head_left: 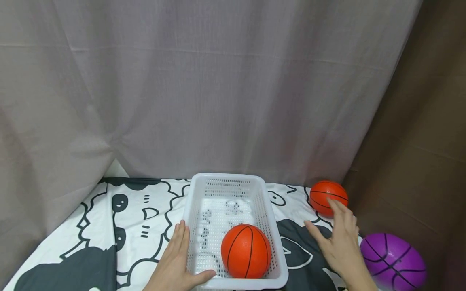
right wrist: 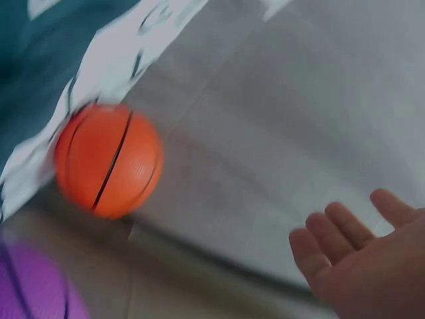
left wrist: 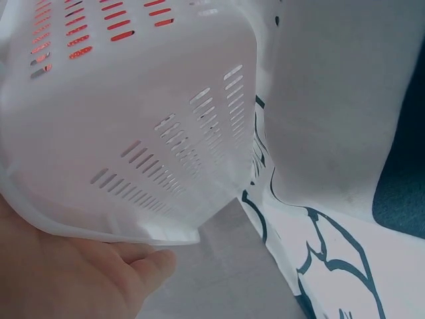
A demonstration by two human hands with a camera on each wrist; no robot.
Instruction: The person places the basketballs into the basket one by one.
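A white perforated plastic basket (head_left: 270, 238) stands on the patterned cloth with an orange mini basketball (head_left: 245, 251) inside, at its near right end. My left hand (head_left: 177, 258) rests against the basket's near left corner, fingers straight along the left rim and thumb over the front rim. In the left wrist view that hand lies along the rim of the basket (left wrist: 119, 159). My right hand (head_left: 340, 238) is in the air with fingers spread, holding nothing. Its fingertips overlap a second orange mini basketball (head_left: 324, 194) in the head view; the right wrist view shows them apart.
A purple ball with black lines (head_left: 395, 262) lies to the right of my right hand. Grey curtain (head_left: 218, 101) hangs behind the cloth, and brown fabric (head_left: 411, 161) borders the right side. Black-and-white cartoon cloth (head_left: 142, 242) extends left of the basket.
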